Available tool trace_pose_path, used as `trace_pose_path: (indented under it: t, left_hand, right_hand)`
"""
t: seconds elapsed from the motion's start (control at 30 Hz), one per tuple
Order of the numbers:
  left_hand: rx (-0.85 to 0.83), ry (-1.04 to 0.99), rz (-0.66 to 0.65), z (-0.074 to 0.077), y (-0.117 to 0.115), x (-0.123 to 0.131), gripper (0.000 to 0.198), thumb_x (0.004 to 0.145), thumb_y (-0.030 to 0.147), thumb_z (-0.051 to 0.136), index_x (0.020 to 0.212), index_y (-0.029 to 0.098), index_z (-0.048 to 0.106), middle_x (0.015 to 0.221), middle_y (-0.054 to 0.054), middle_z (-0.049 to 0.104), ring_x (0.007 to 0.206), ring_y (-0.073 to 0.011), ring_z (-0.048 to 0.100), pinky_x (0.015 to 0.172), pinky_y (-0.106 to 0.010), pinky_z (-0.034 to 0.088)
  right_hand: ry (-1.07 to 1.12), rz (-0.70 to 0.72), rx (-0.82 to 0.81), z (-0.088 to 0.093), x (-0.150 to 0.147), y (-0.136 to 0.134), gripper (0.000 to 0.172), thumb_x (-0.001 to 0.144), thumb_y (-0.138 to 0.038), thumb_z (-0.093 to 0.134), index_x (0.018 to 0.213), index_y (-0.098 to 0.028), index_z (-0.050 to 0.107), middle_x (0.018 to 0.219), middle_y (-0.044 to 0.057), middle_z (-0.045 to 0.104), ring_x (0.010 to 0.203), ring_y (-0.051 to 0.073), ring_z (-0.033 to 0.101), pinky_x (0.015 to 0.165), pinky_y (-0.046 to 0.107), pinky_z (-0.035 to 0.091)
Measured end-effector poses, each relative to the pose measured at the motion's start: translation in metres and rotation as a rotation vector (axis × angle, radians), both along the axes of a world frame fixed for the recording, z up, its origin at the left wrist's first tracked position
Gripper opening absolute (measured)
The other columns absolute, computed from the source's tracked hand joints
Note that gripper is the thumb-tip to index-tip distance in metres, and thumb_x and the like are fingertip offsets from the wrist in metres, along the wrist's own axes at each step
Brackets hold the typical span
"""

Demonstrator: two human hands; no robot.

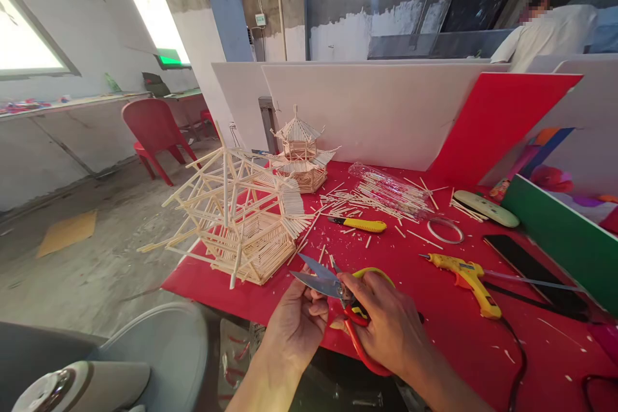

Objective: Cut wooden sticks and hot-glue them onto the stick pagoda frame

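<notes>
Scissors (344,294) in the right hand (392,320), blades (318,284) apart.

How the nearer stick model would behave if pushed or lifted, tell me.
The nearer stick model is probably light for its size, being an open frame of thin sticks. It looks fragile: long sticks jut out at picture left and might snap. Its broad slatted base should make tipping unlikely.

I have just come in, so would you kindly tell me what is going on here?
A person holds open scissors in the right hand; the left hand is near the blades, its grip unclear. Beyond them stand a partly roofed stick structure and a stick pagoda. Loose sticks and a glue gun lie on the red table.
</notes>
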State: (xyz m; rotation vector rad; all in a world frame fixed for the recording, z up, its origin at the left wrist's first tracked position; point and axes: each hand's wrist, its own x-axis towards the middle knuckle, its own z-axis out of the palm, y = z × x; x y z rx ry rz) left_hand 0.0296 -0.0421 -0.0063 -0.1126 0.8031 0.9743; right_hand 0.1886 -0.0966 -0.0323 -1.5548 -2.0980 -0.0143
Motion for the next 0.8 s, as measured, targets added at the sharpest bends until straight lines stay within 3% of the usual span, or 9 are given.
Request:
trace_pose_path:
  t: [0.27,0.4,0.5,0.67,0.8]
  left_hand:
    - [-0.017,0.024,-0.015,0.005,-0.001,0.001,0.031,0.094,0.010,0.049,0.065,0.010,0.056,0.056,-0.001,0.054,0.042,-0.0037,0.046,0.034,-0.011,0.032]
    - [0.114,0.158,0.052,0.004,0.002,-0.005,0.018,0.083,0.017,0.070,0.071,0.012,0.059,0.062,0.000,0.060,0.045,-0.0046,0.050,0.034,-0.011,0.032]
    - [0.328,0.313,0.118,0.000,0.007,-0.014,0.029,0.065,0.023,0.087,0.073,0.014,0.060,0.062,0.003,0.061,0.046,-0.0056,0.051,0.035,-0.012,0.032]
    - [0.393,0.360,0.124,-0.002,0.019,-0.025,0.041,0.051,0.027,0.093,0.073,0.014,0.062,0.059,0.006,0.059,0.046,-0.0051,0.053,0.033,-0.011,0.031]
    - [0.402,0.339,0.078,-0.003,0.023,-0.027,0.042,0.051,0.032,0.093,0.076,0.015,0.063,0.064,0.002,0.066,0.047,-0.0104,0.061,0.030,-0.013,0.037]
  right_hand:
    - [0.046,0.025,0.012,-0.019,0.004,-0.001,0.044,0.091,-0.042,0.058,0.129,-0.019,0.056,0.090,0.007,0.071,0.078,0.021,0.070,0.063,0.029,0.052]
    - [-0.039,-0.300,-0.049,-0.029,0.024,0.005,0.046,0.092,-0.046,0.054,0.131,-0.021,0.056,0.092,0.009,0.075,0.070,0.024,0.072,0.053,0.030,0.050]
    - [-0.211,-0.453,-0.121,-0.038,0.045,0.015,0.048,0.091,-0.041,0.054,0.134,-0.020,0.054,0.084,0.009,0.074,0.063,0.026,0.070,0.046,0.031,0.045]
    - [-0.263,-0.428,-0.128,-0.054,0.057,0.025,0.038,0.090,-0.027,0.051,0.127,-0.018,0.059,0.097,0.010,0.071,0.080,0.025,0.070,0.061,0.032,0.052]
    - [-0.256,-0.382,-0.051,-0.039,0.047,0.024,0.033,0.093,-0.034,0.049,0.117,-0.019,0.066,0.104,0.011,0.069,0.094,0.026,0.066,0.078,0.038,0.053]
